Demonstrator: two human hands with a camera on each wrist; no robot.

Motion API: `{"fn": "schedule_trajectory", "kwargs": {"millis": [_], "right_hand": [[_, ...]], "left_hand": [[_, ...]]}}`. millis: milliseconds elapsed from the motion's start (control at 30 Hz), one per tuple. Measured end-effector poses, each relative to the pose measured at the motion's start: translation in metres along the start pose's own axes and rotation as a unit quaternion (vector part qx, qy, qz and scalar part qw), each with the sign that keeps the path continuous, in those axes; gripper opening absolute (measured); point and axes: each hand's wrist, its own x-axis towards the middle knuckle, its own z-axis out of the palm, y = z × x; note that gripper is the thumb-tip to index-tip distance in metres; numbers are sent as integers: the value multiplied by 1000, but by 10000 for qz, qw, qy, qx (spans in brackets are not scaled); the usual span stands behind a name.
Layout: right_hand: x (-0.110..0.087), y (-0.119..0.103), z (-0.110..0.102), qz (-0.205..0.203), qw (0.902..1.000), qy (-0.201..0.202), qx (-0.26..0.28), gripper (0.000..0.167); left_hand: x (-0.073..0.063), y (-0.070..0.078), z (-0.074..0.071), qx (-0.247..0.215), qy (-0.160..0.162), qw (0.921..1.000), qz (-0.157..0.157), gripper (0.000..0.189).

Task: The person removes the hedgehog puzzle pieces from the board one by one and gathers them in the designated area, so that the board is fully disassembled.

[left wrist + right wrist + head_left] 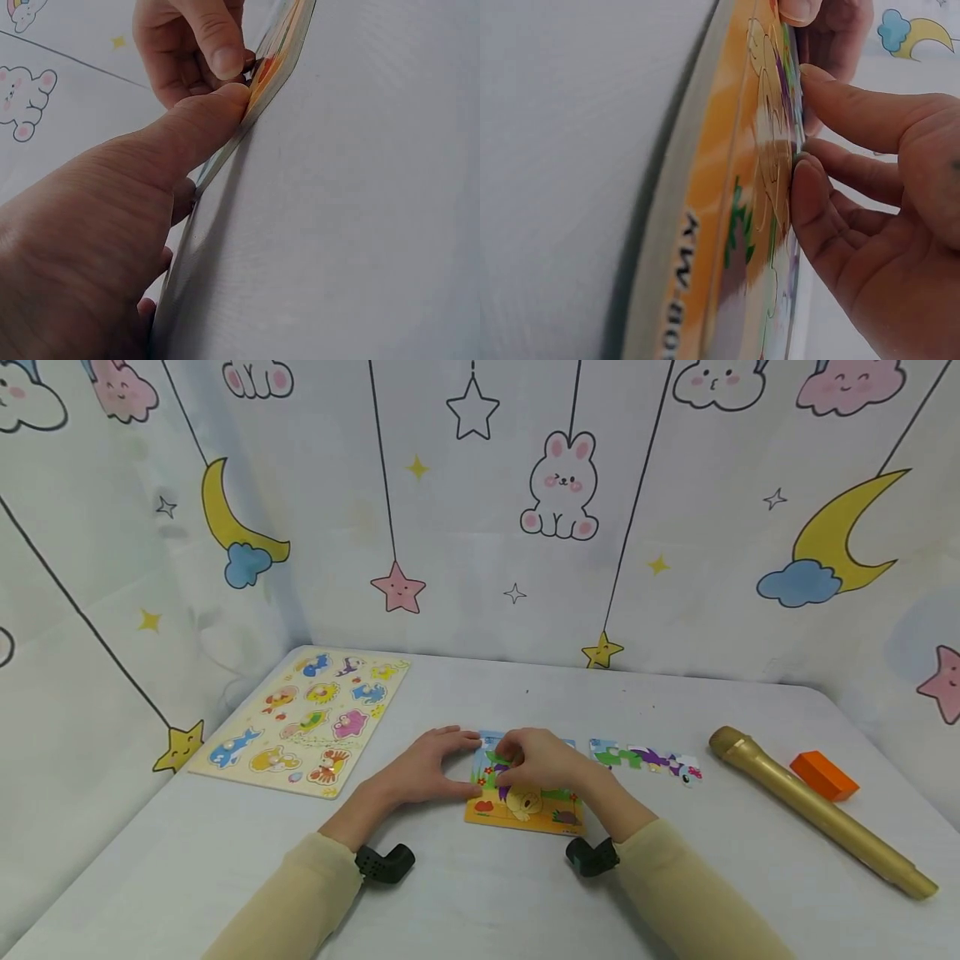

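A small picture puzzle board (487,820) with an orange lower part lies in front of me, several pieces fitted in it. My left hand (427,768) touches its left side, thumb at the near part of the edge and forefinger near the far corner. Over the board's upper middle, my right hand (543,760) bends its fingers down. In the right wrist view the right thumb (844,101) and fingertips (810,187) rest on the picture, a gap between them. The spot beneath the right hand is partly hidden.
Loose puzzle pieces (633,756) lie to the right of the board. Farther right are a gold microphone (817,810) and an orange block (825,775). A larger peg puzzle board (251,727) with animal shapes lies at the left. A printed curtain (465,527) hangs behind the table.
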Motion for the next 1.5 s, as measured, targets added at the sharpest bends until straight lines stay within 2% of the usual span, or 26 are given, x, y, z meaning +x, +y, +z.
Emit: {"fn": "schedule_trajectory", "kwargs": {"millis": [333,667,933,1167,1367,1500], "right_hand": [[1,-4,1,62,9998,-157,-121,38],[1,-4,2,110,9997,-100,-189,34],[-1,-1,5,-64,10000,49,-12,32],[-2,4,6,-243,9989,176,363,19],[-3,9,0,-527,9964,216,624,10],[-5,14,-6,-688,9954,328,574,10]], "left_hand": [[0,0,-1,8,-27,9999,-103,68],[0,1,0,-43,-29,10000,-76,68],[0,2,0,-29,-3,10000,-69,69],[1,3,0,26,-11,10000,-93,69],[1,3,0,28,8,9999,-149,70],[0,3,1,-8,4,9999,-161,70]]}}
